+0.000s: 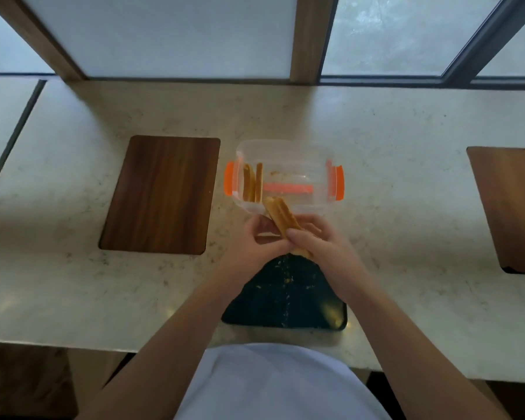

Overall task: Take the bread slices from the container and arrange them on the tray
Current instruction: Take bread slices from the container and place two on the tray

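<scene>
**Both hands holding bread slices above the tray's far edge**

The fingers of the right hand (315, 247) are closing narrowly around the near end of a small stack of bread slices (282, 219), with the thumb lying across the top crust. The left hand (255, 244) is meeting the same stack from the other side, its fingers curling in under and against the slices; both hands are gripping the bread together. The exact number of slices in the grip cannot be told, though at least two crust edges are showing. The stack is tilting, its far end pointing up and away toward the near wall of the container.

Directly below the hands, a dark tray (285, 298) is lying on the counter, close to the person's body. Crumbs are showing on its surface, and no slice can be seen lying on it; its far part is hidden by the hands.

Just beyond the hands, a clear plastic container (285, 153) with orange clips is sitting open. Two remaining slices (252, 184) are standing on edge at its left end; the rest of its floor is showing only crumbs.

Both are resting on a pale marbled countertop (391, 140). A wooden board (161, 194) is lying flat to the left of the container, apart from it, and a second wooden board (512, 207) is lying well off to the right, cut by the frame edge. Frosted window panes (164, 31) are running along the back.
</scene>
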Tool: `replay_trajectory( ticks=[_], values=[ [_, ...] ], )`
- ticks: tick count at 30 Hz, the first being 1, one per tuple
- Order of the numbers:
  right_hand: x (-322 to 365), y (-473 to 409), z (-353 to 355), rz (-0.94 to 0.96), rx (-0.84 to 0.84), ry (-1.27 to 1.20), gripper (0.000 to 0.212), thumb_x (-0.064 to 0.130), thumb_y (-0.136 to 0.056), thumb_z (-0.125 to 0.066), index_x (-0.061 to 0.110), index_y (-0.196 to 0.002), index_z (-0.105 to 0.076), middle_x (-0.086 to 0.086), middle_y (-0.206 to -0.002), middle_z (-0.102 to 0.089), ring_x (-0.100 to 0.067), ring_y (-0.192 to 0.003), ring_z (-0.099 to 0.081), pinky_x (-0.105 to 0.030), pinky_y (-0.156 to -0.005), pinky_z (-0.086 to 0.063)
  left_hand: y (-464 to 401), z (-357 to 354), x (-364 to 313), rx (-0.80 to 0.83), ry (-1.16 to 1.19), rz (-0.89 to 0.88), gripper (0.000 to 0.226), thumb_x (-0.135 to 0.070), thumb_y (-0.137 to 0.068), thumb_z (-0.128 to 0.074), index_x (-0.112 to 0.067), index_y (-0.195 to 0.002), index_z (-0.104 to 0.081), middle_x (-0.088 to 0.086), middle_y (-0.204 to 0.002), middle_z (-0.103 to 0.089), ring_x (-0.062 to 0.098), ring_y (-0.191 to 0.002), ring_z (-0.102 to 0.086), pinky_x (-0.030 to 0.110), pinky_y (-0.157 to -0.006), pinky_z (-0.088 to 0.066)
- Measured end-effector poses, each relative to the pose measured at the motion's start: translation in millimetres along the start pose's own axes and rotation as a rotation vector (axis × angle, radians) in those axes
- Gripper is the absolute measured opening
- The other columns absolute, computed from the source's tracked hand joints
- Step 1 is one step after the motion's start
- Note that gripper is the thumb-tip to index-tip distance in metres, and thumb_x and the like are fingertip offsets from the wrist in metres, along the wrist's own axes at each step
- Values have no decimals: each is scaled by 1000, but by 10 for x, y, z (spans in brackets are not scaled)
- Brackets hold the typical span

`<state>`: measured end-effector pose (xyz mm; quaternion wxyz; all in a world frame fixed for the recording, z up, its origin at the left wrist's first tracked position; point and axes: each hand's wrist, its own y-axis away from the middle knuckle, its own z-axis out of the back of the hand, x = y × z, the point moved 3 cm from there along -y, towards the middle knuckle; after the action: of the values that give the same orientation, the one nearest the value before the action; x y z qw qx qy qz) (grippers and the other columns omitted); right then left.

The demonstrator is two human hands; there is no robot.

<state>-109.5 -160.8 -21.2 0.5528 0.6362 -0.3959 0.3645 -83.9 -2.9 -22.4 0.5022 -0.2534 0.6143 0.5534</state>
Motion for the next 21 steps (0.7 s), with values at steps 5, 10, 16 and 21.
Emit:
replay_trajectory(
  ticks=[5, 10, 16, 21],
  values=[
    [-518, 141, -96, -186, 50, -62, 27, 34, -90, -75, 29, -116, -70, -1, -113, -77, -24, -106, -73, -47, -97, -56, 143, 26, 607, -25, 5, 200, 93, -56, -48, -88, -22, -124, -47, 2, -117, -63, 13, -104, -65, 35, -90, -57],
    [-957, 207, -192, -349, -14, -113, 23, 28, -97, -64, 23, -119, -67, -5, -116, -75, -23, -102, -75, -39, -81, -64, 270, 135, 1078, -70, -16, 337, 89, -51, -47, -85, -32, -118, -35, -2, -114, -57, 13, -97, -64, 28, -73, -59],
    [-1269, 65, -242, -493, -61, 121, 21, 19, -98, -57, 26, -118, -61, -3, -115, -67, -21, -102, -69, -38, -80, -64, 373, 409, 1443, -172, 15, 493, 89, -38, -57, -87, -28, -125, -30, 3, -114, -51, 22, -98, -60, 47, -86, -59],
    [-1203, -321, -243, -438, 39, 593, 29, 21, -98, -52, 21, -126, -58, 4, -102, -64, -20, -99, -65, -45, -90, -57, 519, 575, 1566, -268, -193, 372, 84, -34, -62, -86, -30, -122, -27, 3, -121, -42, 20, -105, -52, 31, -75, -49]
  ],
)
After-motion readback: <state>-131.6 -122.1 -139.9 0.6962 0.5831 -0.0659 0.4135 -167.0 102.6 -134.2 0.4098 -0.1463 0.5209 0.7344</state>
